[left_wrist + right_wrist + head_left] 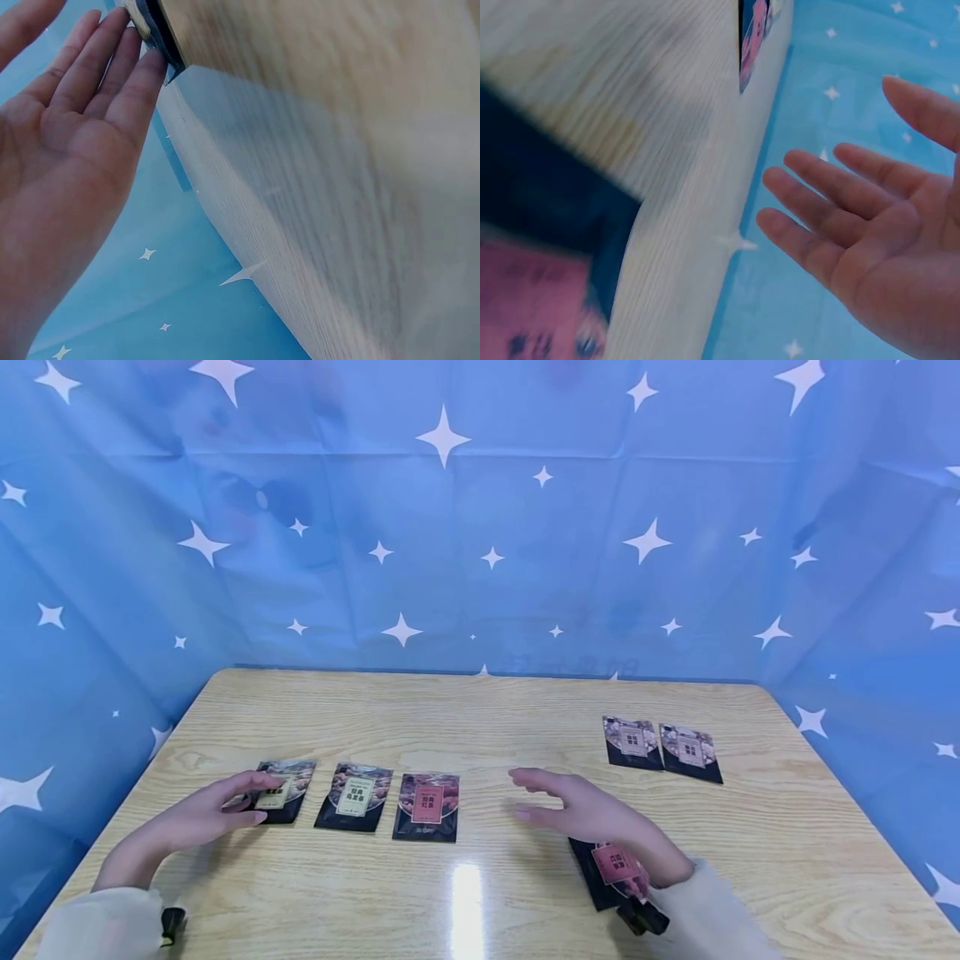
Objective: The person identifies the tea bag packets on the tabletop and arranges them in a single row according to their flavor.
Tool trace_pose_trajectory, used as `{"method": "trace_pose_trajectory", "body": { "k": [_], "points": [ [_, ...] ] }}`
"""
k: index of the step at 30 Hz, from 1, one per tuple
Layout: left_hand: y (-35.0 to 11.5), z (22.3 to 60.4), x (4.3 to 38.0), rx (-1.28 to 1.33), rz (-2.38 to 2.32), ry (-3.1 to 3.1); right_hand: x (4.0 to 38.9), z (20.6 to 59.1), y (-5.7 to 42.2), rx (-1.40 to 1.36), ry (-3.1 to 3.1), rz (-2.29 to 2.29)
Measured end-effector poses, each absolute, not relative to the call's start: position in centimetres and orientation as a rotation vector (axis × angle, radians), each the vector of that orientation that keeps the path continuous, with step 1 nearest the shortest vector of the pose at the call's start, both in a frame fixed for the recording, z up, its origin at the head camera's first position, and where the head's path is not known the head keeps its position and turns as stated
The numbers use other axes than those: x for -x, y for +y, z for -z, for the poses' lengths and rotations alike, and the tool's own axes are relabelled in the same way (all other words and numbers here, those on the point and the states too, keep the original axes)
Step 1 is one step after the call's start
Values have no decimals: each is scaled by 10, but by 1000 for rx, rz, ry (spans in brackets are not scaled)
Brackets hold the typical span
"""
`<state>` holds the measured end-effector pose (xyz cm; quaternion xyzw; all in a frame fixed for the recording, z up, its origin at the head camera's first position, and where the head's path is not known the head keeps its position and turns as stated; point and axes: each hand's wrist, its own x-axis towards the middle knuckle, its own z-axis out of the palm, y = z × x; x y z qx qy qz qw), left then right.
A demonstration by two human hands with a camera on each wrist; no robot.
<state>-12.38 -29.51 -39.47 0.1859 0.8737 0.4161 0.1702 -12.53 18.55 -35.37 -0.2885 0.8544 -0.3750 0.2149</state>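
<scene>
My left hand (197, 817) is at a dark tea packet (298, 792) with a pale yellow label, the leftmost in a row on the table. In the left wrist view its fingers are nearly straight, fingertips right at the edge of the dark packet (156, 34), thumb apart. Beside that packet lie one with a pale green label (355, 797) and one with a red label (427, 808). My right hand (588, 814) hovers over the table right of the row, fingers spread, holding nothing. Beneath its wrist lies another red-labelled tea packet (617, 865), tilted and partly hidden.
Two tea packets with pale mauve labels (632, 741) lie side by side toward the back right of the wooden table (465, 718). A blue cloth with white stars (450, 527) hangs behind and along both sides. Glare marks the front middle of the table.
</scene>
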Motion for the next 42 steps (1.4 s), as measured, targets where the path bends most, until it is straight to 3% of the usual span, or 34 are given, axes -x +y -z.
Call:
{"method": "trace_pose_trajectory", "body": {
  "k": [25, 42],
  "points": [
    [-297, 395, 122, -517, -1176, 2480, 67, 367, 279, 622, 2367, 1196],
    [-298, 396, 124, -507, -1162, 2483, 63, 375, 285, 620, 2422, 1107]
  ]
}}
